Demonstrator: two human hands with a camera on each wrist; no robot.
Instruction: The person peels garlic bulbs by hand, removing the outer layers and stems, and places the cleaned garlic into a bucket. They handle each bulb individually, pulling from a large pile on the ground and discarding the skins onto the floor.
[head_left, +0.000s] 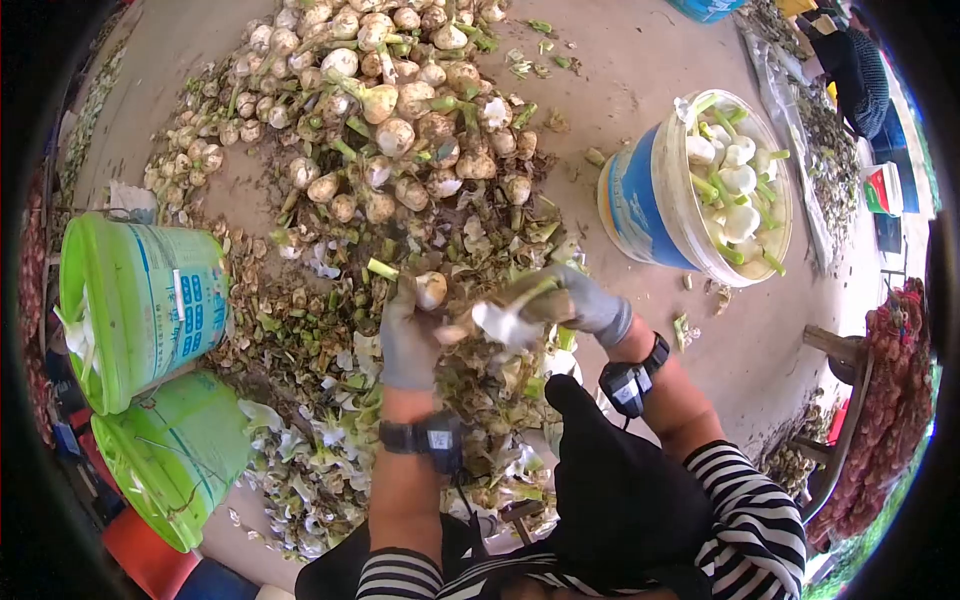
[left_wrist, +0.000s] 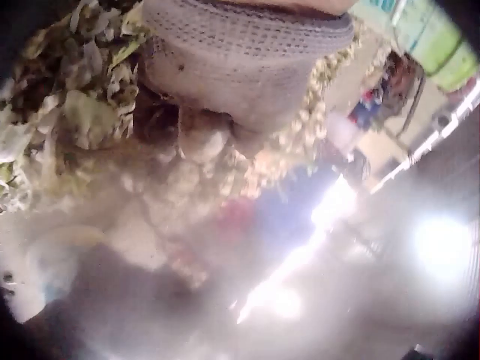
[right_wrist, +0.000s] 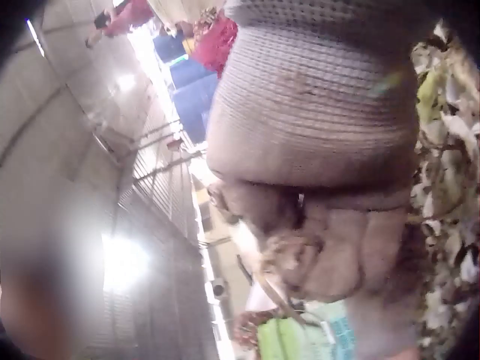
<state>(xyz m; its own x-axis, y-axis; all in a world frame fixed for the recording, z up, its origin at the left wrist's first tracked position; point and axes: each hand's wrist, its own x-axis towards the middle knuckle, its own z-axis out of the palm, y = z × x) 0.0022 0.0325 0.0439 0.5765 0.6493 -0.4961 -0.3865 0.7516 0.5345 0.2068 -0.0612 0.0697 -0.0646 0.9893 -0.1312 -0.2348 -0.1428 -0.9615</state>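
Observation:
Both hands wear greyish knit gloves. In the head view my left hand (head_left: 408,345) grips a brownish garlic bulb (head_left: 431,290), with a cut green stem (head_left: 382,268) showing above the fingers. A pale bulb (left_wrist: 202,142) also appears at the glove's edge in the left wrist view. To the right, my right hand (head_left: 585,303) has its fingers curled round a white garlic bulb (head_left: 505,325) with a green stem, blurred by motion. In the right wrist view the curled fingers (right_wrist: 337,262) of that hand partly hide what they hold.
A heap of unpeeled garlic bulbs (head_left: 400,110) lies ahead, with peeled skins (head_left: 330,400) piled under the hands. At the right stands a white-and-blue bucket (head_left: 640,200) of peeled bulbs. Two green buckets (head_left: 150,300) lean at the left. Netted bulbs (head_left: 880,420) hang far right.

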